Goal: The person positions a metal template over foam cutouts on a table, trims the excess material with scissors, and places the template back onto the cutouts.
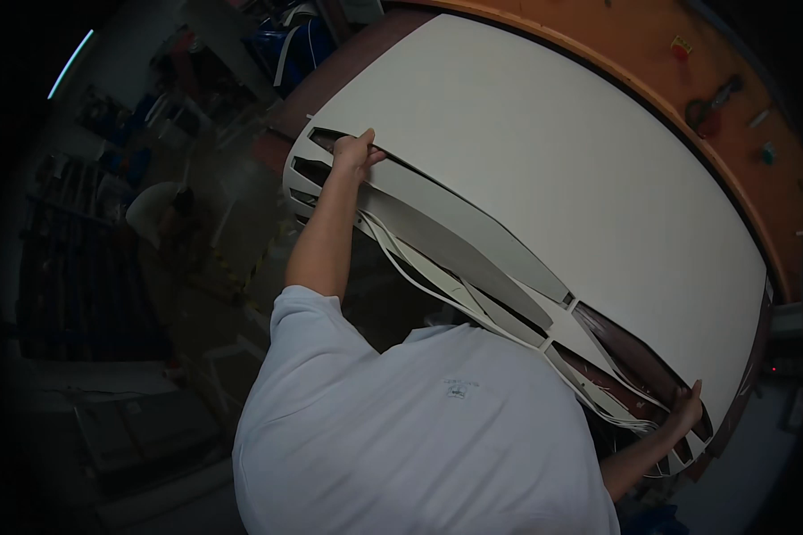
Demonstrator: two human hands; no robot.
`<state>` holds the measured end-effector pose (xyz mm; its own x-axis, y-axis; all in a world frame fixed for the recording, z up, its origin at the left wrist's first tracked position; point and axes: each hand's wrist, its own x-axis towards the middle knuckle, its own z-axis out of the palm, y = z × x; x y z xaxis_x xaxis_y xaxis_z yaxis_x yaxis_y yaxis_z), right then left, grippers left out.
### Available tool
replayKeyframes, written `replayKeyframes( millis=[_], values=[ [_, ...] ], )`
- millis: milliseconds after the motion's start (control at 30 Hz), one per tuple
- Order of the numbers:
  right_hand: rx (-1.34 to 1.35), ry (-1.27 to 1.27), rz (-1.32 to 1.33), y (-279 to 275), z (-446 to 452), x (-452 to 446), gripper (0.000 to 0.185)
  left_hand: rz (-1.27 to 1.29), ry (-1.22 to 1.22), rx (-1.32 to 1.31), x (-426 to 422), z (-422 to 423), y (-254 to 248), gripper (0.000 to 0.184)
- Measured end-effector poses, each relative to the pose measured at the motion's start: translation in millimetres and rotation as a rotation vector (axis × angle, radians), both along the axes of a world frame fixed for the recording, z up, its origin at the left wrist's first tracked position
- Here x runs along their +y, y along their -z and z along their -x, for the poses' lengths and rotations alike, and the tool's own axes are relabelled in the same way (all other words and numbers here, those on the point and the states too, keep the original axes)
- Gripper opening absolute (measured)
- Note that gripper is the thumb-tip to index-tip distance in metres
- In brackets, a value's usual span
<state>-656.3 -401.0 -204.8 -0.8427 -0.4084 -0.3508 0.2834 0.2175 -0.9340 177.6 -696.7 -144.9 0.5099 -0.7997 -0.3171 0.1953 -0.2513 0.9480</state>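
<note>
Pale sheet lay across the maroon bench, slotted edge near the white shirt; left hand at one slotted end, fingers part-curled, hold unclear; right hand at the other, thumb raised, fingers mostly hidden, grip untellable.

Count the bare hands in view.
2: the left hand at the upper left of the white sheet, the right hand at its lower right. Others may be hidden in the dark.

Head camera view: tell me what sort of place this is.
Probably a workshop: a large white sheet with cut-outs, a red button on an orange panel, and yellow-and-black floor tape.
</note>
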Motion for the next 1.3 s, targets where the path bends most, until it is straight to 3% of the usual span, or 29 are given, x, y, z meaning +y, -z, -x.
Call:
replayKeyframes(
  millis=[100,333,600,767,900,1000,1067,1133,1200,1267,1300],
  values=[
    [0.036,0.093,-0.038,-16,-28,-7,0.038,-0.006,0.004,0.002,2,4,-4,0.028],
    [0.017,0.051,-0.080,-16,-24,-3,0.032,-0.045,-0.007,-0.087,2,8,-5,0.026],
    [0.051,0.066,-0.164,-33,-41,-10,0.031,-0.064,0.124,-0.044,-11,-24,24,0.028],
    [0.053,0.034,-0.179,-24,-31,-12,0.042,-0.057,0.116,-0.068,-16,-30,28,0.023],
    [0.360,-0.212,-0.659,-81,-69,-7,0.052,-0.045,0.105,-0.015,-19,-36,34,0.025],
    [0.759,-0.401,-1.044,-106,-81,-15,0.051,-0.021,0.053,0.067,-16,-23,18,0.028],
    [0.852,-0.472,-0.842,-131,-94,-35,0.047,0.004,-0.006,0.168,-2,5,-9,0.032],
    [0.933,-0.512,-0.556,-147,-110,-61,0.041,-0.128,-0.091,-0.161,2,13,-19,0.043],
    [0.956,-0.546,-0.262,-157,-122,-110,0.036,-0.082,-0.142,-0.476,22,27,-21,0.054],
    [1.009,-0.571,-0.072,-161,-130,-172,0.033,0.185,-0.149,-0.767,61,60,-15,0.064],
    [0.976,-0.616,-0.027,-168,-139,-202,0.033,0.169,-0.137,-0.834,89,88,-28,0.064]
  ],
)
